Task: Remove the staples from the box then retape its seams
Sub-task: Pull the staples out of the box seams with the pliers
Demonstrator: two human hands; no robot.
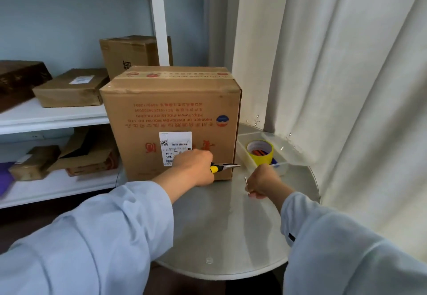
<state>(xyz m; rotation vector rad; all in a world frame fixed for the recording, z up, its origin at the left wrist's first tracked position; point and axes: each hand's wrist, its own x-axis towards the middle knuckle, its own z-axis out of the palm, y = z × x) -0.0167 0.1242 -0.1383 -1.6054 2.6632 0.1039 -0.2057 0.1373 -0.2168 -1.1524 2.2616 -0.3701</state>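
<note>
While the cardboard box (pixel 171 121) stands on the round desk (pixel 221 225), the left hand (pixel 194 167) fingers clamp yellow-handled pliers (pixel 223 167) at its lower right edge, apparently reaching a staple; the right hand (pixel 263 182) pinches a thin metal piece (pixel 246 185), tape roll (pixel 260 151) waiting nearby.

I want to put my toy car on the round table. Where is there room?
The near half of the round table is bare, between the two sleeves and in front of the cardboard box. The far right is crowded: a clear tray with yellow tape roll, and the right hand.
</note>
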